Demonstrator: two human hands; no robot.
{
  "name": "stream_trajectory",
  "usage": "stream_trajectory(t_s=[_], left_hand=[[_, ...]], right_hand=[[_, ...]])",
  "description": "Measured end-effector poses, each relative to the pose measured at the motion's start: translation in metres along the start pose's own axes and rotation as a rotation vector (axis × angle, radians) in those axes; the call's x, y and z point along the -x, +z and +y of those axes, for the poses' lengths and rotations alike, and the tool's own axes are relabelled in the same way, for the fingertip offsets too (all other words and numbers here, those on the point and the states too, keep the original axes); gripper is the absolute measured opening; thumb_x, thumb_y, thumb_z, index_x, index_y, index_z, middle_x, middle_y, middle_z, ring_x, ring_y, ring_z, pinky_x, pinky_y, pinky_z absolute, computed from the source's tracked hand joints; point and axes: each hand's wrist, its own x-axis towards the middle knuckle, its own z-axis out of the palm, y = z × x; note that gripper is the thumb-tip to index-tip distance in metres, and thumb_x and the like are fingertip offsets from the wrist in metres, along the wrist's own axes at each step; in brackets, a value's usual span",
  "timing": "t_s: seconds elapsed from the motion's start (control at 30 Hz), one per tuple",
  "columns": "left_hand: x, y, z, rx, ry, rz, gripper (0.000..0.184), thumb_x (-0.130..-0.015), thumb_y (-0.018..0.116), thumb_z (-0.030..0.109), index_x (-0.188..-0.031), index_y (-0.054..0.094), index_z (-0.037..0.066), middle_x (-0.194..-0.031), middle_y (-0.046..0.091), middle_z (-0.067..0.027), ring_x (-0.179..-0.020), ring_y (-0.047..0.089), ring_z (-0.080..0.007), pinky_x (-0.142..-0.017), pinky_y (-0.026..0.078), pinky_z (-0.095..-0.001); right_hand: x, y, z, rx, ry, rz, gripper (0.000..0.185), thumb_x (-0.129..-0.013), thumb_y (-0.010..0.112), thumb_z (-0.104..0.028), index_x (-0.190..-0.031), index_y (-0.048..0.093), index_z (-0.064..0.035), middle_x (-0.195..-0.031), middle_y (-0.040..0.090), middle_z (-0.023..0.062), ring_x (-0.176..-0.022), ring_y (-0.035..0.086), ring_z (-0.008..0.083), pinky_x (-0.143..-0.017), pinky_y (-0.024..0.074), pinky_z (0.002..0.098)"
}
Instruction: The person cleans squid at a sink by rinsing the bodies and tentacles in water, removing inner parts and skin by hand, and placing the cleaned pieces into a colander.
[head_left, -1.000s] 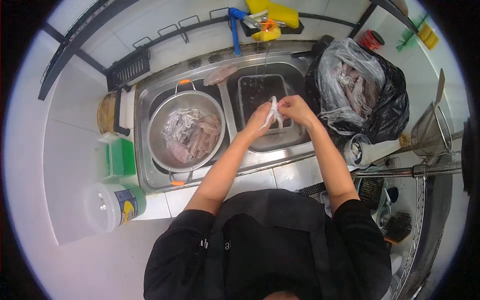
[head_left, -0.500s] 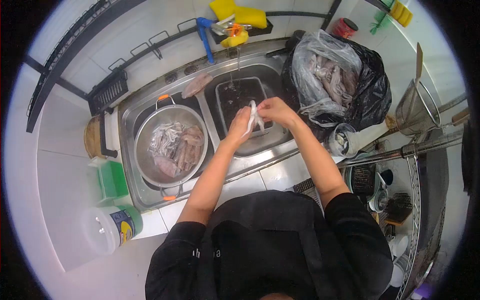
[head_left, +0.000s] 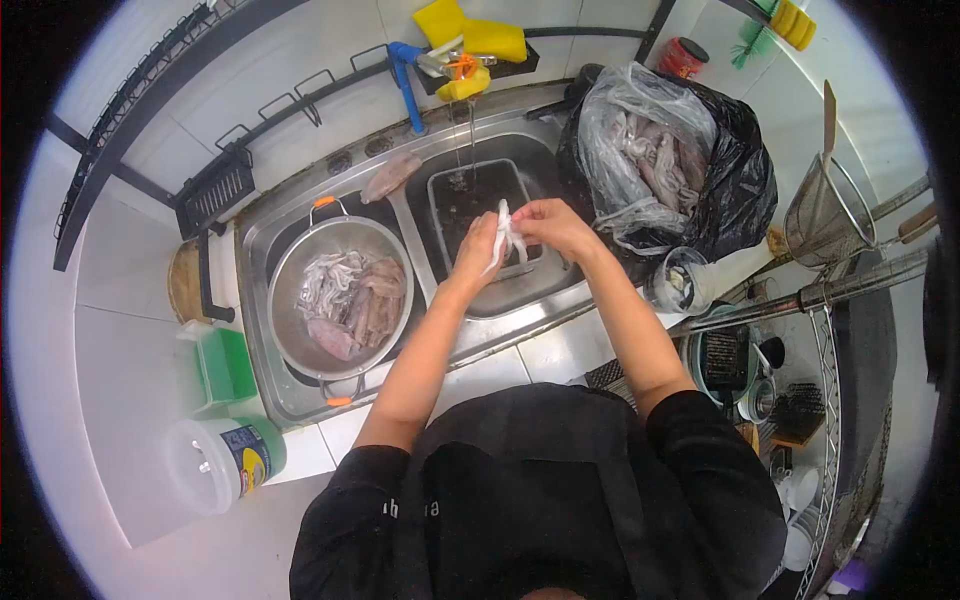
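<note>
Over the right sink basin, my left hand is closed around a whitish piece of squid, its tentacles hanging down. The fingers of my right hand pinch the same piece from the right side. Below my hands a rectangular tub of dark water sits in the basin, with water running into it from the tap. To the left, a steel colander with orange-tipped handles holds squid tentacles and squid bodies. One squid body lies on the ledge between the basins.
A black bag with a clear liner, full of squid, stands right of the sink. A clear container with scraps sits below it. A mesh strainer hangs at right; a green-and-white bucket stands at lower left.
My view has shifted very slightly. Both hands stay at nearly the same place on the squid piece, with only small finger movement.
</note>
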Motion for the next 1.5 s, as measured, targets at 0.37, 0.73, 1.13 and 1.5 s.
stream_trajectory(t_s=[0.37, 0.73, 1.13, 1.5], left_hand=[[0.001, -0.003, 0.012, -0.062, -0.006, -0.013, 0.023, -0.072, 0.055, 0.001, -0.093, 0.046, -0.002, -0.087, 0.050, -0.0204, -0.087, 0.049, -0.0394, -0.074, 0.041, -0.0475], [0.002, -0.001, 0.006, -0.104, 0.061, 0.015, 0.024, -0.074, 0.053, 0.000, -0.097, 0.044, -0.003, -0.089, 0.049, -0.0228, -0.087, 0.047, -0.0423, -0.075, 0.040, -0.0476], [0.003, -0.002, 0.001, -0.093, -0.006, 0.048, 0.020, -0.073, 0.053, 0.000, -0.091, 0.045, -0.002, -0.086, 0.048, -0.0205, -0.084, 0.048, -0.0397, -0.071, 0.041, -0.0469], [0.004, 0.005, 0.000, -0.070, -0.003, 0.123, 0.021, -0.074, 0.053, 0.001, -0.093, 0.045, -0.003, -0.088, 0.050, -0.0209, -0.085, 0.049, -0.0398, -0.074, 0.042, -0.0467]], right_hand=[[0.001, -0.002, 0.010, -0.129, 0.005, -0.027, 0.018, -0.078, 0.062, -0.009, -0.089, 0.061, 0.0043, -0.084, 0.062, 0.0100, -0.075, 0.061, 0.0153, -0.069, 0.0512, 0.0261], [0.002, -0.001, 0.017, -0.206, 0.033, -0.009, 0.020, -0.080, 0.063, -0.014, -0.093, 0.061, 0.0011, -0.088, 0.063, 0.0079, -0.078, 0.061, 0.0138, -0.070, 0.0501, 0.0254], [0.004, 0.010, 0.018, -0.140, -0.072, 0.003, 0.020, -0.075, 0.065, -0.010, -0.092, 0.063, 0.0011, -0.082, 0.062, 0.0065, -0.072, 0.059, 0.0133, -0.066, 0.0484, 0.0249], [0.022, 0.032, -0.002, 0.618, -0.528, 0.303, 0.018, -0.074, 0.066, -0.010, -0.088, 0.064, 0.0004, -0.078, 0.060, 0.0129, -0.072, 0.062, 0.0247, -0.066, 0.0496, 0.0319]])
